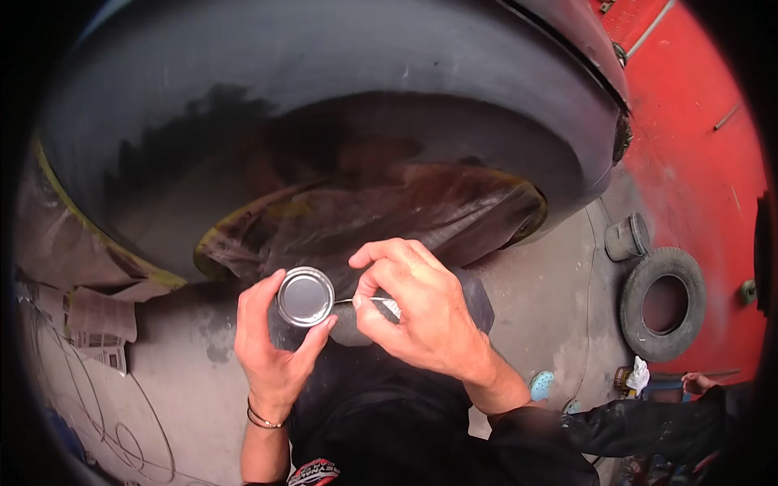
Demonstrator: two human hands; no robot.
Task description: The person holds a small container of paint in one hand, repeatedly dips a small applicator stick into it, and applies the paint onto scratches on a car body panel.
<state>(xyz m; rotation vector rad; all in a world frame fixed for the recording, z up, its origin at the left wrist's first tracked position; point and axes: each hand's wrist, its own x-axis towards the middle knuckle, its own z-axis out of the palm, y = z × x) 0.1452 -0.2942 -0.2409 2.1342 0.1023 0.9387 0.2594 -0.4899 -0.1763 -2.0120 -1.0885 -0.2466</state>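
Observation:
Between its thumb and fingers, my left hand (274,348) holds a small round metal tin (305,297) with its silvery lidded face toward the camera. Just right of the tin is my right hand (417,312), its thumb and index finger pinched on a thin metal tool (345,301) whose tip points at the tin's rim. Part of the tool is hidden by the fingers. Both hands are in front of a dark car body panel (454,89), near its wheel arch, which is covered with masking film (389,211).
A tire (663,304) and a bucket (627,237) stand at the right beside a red surface (689,105). Another person's hand (698,383) and dark sleeve show at the lower right. Newspaper (101,320) and a cable (154,413) are at the left.

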